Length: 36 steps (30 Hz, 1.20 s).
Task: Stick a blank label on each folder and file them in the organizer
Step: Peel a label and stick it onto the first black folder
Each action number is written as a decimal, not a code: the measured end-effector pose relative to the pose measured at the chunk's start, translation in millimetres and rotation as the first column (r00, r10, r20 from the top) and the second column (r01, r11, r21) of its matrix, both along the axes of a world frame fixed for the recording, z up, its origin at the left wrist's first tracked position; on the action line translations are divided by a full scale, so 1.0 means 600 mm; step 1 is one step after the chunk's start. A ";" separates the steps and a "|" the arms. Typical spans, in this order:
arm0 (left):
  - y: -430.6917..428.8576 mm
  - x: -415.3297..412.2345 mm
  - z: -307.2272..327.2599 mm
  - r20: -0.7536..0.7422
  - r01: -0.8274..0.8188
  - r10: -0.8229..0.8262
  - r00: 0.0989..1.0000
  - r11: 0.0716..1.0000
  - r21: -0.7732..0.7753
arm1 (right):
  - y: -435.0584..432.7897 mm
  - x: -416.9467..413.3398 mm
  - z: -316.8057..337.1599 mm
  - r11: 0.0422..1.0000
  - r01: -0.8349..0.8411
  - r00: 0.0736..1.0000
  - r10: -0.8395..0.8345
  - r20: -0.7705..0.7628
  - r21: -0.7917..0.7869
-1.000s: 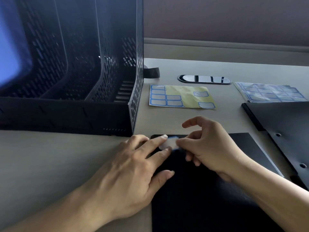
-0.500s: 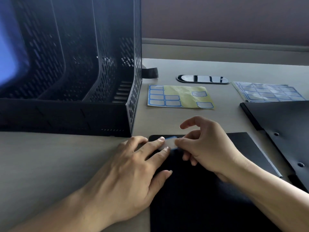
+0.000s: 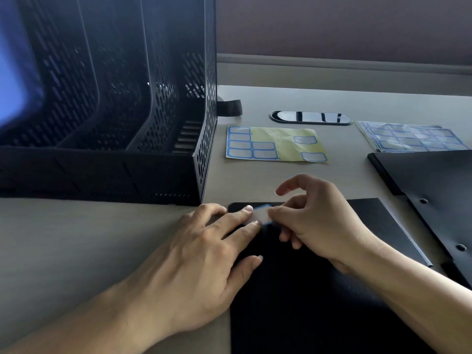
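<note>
Table (image 3: 76, 238): pale grey-beige, matte surface.
Cable port (image 3: 310, 117): glossy black oval set into the table, far centre.
Black strap (image 3: 229, 107): lying on the table, left of the port.
Wall (image 3: 332, 26): dark, behind the far edge.

Dim, cool light falls across the surface (image 3: 76, 246). A blurred blue glow fills the left edge. Glare streaks the glossy oval insert (image 3: 311, 117). The black folder (image 3: 306, 302) shows no detail; straight lines bow toward the edges.
</note>
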<state>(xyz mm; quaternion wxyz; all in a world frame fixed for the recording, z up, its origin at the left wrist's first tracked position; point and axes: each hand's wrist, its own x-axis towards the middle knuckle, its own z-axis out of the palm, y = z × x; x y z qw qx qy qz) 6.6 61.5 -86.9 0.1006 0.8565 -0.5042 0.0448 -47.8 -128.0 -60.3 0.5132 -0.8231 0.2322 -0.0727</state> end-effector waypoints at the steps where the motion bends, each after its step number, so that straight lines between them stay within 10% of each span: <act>1: 0.001 0.001 0.001 -0.004 0.004 -0.004 1.000 1.000 0.003 | 0.000 0.000 0.000 1.000 0.004 1.000 -0.004 -0.001 -0.009; 9: 0.003 0.003 0.005 -0.018 0.017 -0.017 1.000 1.000 0.019 | -0.001 -0.002 0.003 0.999 0.019 1.000 -0.020 -0.012 -0.048; 15: 0.004 0.002 -0.001 -0.039 0.010 -0.009 0.999 1.000 0.020 | -0.019 -0.007 -0.003 0.897 0.078 0.996 -0.050 0.075 -0.435; 36: 0.003 -0.003 -0.002 -0.022 0.002 -0.002 1.000 1.000 -0.024 | -0.017 -0.010 -0.016 0.835 -0.170 0.969 0.238 0.064 -0.524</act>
